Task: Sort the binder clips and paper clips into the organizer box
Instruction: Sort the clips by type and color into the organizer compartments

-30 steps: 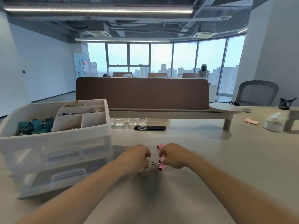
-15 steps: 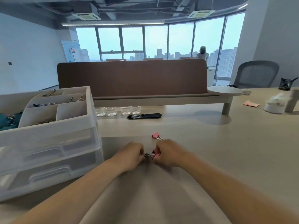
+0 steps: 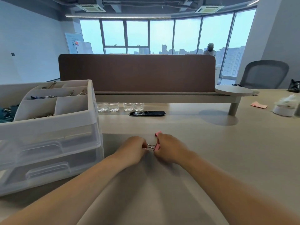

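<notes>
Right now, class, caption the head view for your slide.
Left hand and right hand hold one pink binder clip beside the organizer box.

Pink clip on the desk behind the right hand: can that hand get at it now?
Probably not yet: right hand and left hand both pinch the held pink clip. The loose pink clip lies just past the right knuckles, nothing between, so reach looks easy once freed.

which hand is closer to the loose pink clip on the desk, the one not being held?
Right. The right hand sits just in front of the loose pink clip; the left hand is further off to its left.
</notes>
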Motion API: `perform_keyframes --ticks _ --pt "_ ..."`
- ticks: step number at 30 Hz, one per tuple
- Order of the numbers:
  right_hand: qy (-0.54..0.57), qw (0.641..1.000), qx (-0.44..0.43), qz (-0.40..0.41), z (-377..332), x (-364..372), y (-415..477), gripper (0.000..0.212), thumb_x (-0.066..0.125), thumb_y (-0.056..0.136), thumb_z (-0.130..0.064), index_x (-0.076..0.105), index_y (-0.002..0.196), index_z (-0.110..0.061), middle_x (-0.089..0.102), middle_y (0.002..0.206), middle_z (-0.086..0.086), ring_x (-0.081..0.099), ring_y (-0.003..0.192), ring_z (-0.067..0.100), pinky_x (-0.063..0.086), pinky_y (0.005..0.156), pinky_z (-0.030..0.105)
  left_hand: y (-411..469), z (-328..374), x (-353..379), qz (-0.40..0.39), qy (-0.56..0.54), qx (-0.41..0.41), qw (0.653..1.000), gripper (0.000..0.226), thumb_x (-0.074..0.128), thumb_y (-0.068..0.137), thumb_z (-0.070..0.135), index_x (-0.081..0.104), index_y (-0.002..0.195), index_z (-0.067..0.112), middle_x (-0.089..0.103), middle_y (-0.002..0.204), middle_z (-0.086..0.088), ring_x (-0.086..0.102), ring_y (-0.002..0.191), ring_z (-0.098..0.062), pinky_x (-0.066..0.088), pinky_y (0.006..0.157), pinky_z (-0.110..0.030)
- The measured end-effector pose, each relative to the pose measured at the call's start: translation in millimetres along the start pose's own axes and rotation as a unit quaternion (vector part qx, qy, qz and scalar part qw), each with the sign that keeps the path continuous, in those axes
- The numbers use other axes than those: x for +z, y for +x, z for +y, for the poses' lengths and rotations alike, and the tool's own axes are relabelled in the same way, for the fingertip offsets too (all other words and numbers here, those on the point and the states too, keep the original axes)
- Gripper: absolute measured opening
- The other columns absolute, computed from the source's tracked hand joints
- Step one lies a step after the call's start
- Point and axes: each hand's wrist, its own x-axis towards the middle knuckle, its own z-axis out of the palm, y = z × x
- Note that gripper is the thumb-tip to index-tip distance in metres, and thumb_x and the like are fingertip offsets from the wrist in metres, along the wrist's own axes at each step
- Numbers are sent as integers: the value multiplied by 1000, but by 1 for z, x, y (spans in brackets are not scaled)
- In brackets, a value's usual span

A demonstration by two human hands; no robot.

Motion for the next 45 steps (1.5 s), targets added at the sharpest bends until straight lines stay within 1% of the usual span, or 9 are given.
perform_keyframes --ticks 4,9,12,17,21,24,30,36,45 --pt "-63 997 -42 -23 -2 1 7 21 50 88 -22 57 103 -9 61 101 12 61 90 33 44 67 34 9 -3 0 33 -4 12 999 14 62 91 25 68 97 14 61 102 -4 58 98 -23 47 85 -34" --pt "-111 992 -48 -23 6 -9 12 18 51 90 -22 47 74 -15 44 75 1 50 74 26 39 64 31 31 0 -3 68 -9 26 997 13 58 94 22 67 96 12 56 102 -3 57 94 -21 43 80 -30" --pt "-105 994 -7 18 22 -21 23 13 52 90 -24 60 86 -14 50 82 1 54 77 24 40 65 31 50 1 -2 88 -1 43 995 11 58 94 18 67 99 13 56 103 -2 58 94 -20 41 77 -28" --pt "-81 994 67 18 46 -30 40 9 54 85 -21 58 83 -14 59 83 6 59 78 28 43 63 30 84 9 6 20 29 56 998 36 63 92 16 58 128 11 54 117 -4 58 104 -21 44 88 -29" --pt "-69 995 68 3 57 -22 49 7 54 86 -19 56 83 -13 58 86 6 57 80 28 42 64 29 102 15 10 -39 103 75 991 36 61 91 16 57 127 12 53 116 -9 56 108 -29 47 90 -38" --pt "-76 996 56 5 61 -20 53 9 55 87 -22 59 89 -14 59 92 6 59 85 29 43 67 30 109 17 12 -79 111 106 985 49 57 91 13 50 140 21 52 118 -10 56 109 -29 45 89 -32" --pt "-85 996 33 -10 67 -13 53 9 57 87 -22 53 83 -15 56 91 7 57 84 28 46 70 32 112 23 16 -101 164 124 973 22 56 88 12 68 107 16 50 105 -7 60 88 -31 47 74 -34" --pt "-75 997 22 -11 60 -14 43 24 55 85 -19 42 65 -15 49 77 5 53 76 29 41 63 31 98 26 13 -92 180 113 973 16 55 85 14 67 93 6 61 102 -14 59 90 -32 49 74 -34" --pt "49 998 29 -37 39 -28 8 21 58 77 -15 58 61 -1 48 53 6 41 52 20 32 47 25 39 27 -9 -92 62 43 993 20 62 86 19 71 102 10 70 100 -9 65 82 -21 50 72 -28"
